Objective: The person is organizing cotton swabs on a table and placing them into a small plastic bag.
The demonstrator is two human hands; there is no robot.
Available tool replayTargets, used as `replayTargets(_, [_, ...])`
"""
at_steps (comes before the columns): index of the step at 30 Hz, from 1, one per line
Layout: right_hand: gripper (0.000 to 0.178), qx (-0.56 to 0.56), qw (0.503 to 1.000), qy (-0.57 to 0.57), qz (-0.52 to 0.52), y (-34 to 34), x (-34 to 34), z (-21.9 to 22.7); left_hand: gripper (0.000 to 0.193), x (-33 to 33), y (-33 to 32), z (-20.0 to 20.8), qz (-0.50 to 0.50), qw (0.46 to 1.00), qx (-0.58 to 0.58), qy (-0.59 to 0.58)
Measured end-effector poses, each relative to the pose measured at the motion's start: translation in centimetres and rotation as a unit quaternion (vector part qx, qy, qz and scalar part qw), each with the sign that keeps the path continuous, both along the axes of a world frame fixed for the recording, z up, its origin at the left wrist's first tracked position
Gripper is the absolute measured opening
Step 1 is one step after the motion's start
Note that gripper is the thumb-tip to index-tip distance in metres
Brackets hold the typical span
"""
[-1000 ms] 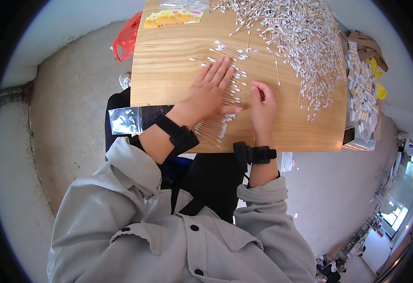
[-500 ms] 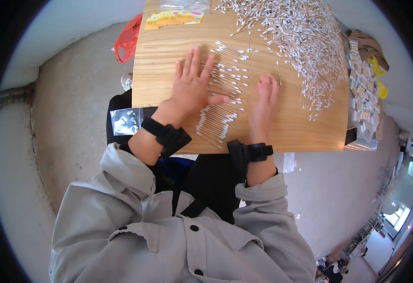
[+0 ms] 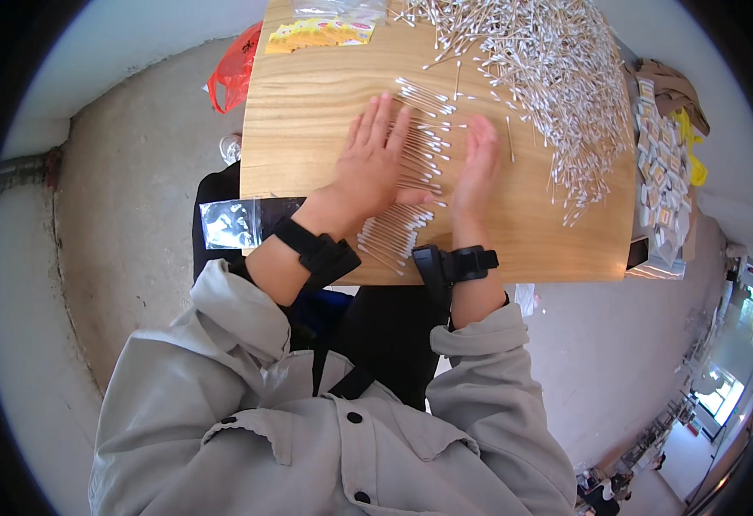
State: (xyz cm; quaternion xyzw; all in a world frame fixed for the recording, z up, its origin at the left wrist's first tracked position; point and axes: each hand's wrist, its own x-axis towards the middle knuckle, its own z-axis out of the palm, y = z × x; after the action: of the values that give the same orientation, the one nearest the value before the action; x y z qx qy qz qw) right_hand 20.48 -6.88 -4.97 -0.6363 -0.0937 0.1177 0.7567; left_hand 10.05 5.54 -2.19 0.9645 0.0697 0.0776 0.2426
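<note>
A column of cotton swabs (image 3: 426,155) lies on the wooden table, their sticks roughly side by side. My left hand (image 3: 369,163) rests flat over the swabs' left ends, fingers extended and thumb reaching across the lower ones. Facing it, my right hand (image 3: 477,168) stands on edge along the swabs' right tips, fingers straight and close together, holding nothing. Below the left thumb, more aligned swabs (image 3: 387,234) lie near the table's front edge. Part of the column is hidden under my left hand.
A big heap of loose cotton swabs (image 3: 557,86) covers the far right of the table (image 3: 299,129). Yellow printed packets (image 3: 320,34) lie far left, a clear zip bag (image 3: 230,224) at the front-left edge. Beyond the right edge are small packed bags (image 3: 660,163); a red bag (image 3: 233,73) hangs left.
My left hand has slid right, closer to my right hand, and the swabs beside it have shifted slightly right. My right hand has moved a little farther from me.
</note>
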Motion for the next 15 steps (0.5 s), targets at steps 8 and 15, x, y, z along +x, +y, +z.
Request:
replayTargets(8, [0.021, -0.401, 0.863, -0.306, -0.017, -1.2, 1.9, 1.9, 0.123, -0.7, -0.1, 0.6, 0.028, 0.997, 0.047, 0.051])
replayTargets(15, [0.013, -0.382, 0.847, -0.367, 0.035, -2.3, 2.9, 1.7, 0.116, 0.1, 0.1, -0.1, 0.002, 0.998, 0.057, 0.041])
